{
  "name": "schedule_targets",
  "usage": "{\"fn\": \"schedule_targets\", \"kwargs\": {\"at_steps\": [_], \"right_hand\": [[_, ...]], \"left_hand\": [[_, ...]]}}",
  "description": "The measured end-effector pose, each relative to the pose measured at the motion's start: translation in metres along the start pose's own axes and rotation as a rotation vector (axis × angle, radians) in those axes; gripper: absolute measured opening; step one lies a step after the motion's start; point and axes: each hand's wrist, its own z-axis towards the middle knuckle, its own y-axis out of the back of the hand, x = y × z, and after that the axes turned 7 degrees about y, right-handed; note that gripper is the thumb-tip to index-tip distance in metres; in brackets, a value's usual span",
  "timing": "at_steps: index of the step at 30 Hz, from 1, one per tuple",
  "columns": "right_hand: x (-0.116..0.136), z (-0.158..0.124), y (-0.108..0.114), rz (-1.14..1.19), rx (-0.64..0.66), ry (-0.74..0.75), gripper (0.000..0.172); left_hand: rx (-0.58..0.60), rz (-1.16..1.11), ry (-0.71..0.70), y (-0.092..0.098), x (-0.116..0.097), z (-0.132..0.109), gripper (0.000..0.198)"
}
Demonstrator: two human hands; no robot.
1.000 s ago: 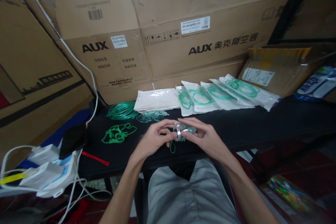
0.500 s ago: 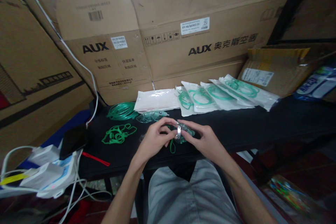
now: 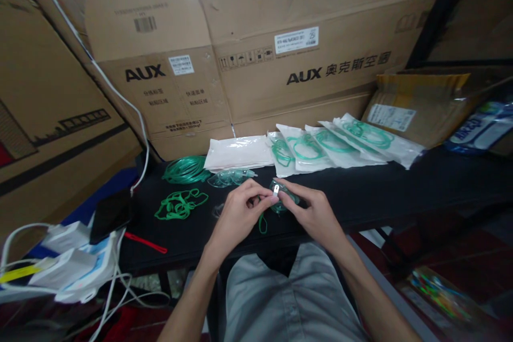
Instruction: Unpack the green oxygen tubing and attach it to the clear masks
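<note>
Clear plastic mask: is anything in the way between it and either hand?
Nothing visible: the right hand holds the clear plastic mask directly, and the left hand pinches the small metal strip at it. The green strap hangs below, not between them.

Hands: two, left hand [image 3: 241, 207] and right hand [image 3: 316, 207]. Held mask [image 3: 289, 193]: one. Metal strip [image 3: 276, 190]: one. Green strap bundle [image 3: 181, 207]: one. Green tubing coil [image 3: 184, 171]: one. White pouches showing green tubing [image 3: 335, 143]: at least four. Flat pouch stack [image 3: 239, 153]: one, layers unclear. Clear masks [image 3: 229, 177]: overlapping, count unclear. Red cord [image 3: 146, 242]: one.
</note>
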Motion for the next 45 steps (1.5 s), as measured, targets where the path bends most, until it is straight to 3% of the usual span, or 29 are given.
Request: {"fn": "schedule_targets", "kwargs": {"at_steps": [11, 18, 23, 26, 30, 36, 41, 45], "right_hand": [[0.008, 0.003, 0.003, -0.008, 0.084, 0.125, 0.029], [0.011, -0.001, 0.002, -0.029, 0.038, -0.019, 0.031], [0.013, -0.001, 0.007, -0.016, 0.08, -0.09, 0.03], [0.014, 0.001, 0.011, 0.008, 0.149, -0.109, 0.029], [0.014, 0.001, 0.012, -0.006, 0.176, -0.125, 0.025], [0.014, 0.001, 0.013, 0.025, 0.183, -0.192, 0.026], [0.008, 0.0, 0.019, 0.039, 0.269, -0.139, 0.036], [0.005, -0.001, 0.019, 0.044, 0.254, -0.148, 0.035]], "left_hand": [[0.007, -0.069, 0.003, 0.0, 0.002, 0.001, 0.021], [0.043, -0.134, -0.018, -0.002, 0.004, 0.004, 0.018], [0.035, -0.072, -0.05, -0.003, 0.005, 0.003, 0.018], [-0.001, 0.013, -0.139, -0.001, 0.005, 0.002, 0.024], [0.075, 0.138, -0.274, 0.003, 0.005, 0.0, 0.036], [0.057, 0.223, -0.267, 0.009, 0.009, 0.0, 0.035], [0.019, 0.247, -0.202, 0.014, 0.013, 0.001, 0.034], [0.037, 0.23, -0.212, 0.015, 0.015, 0.003, 0.036]]}}
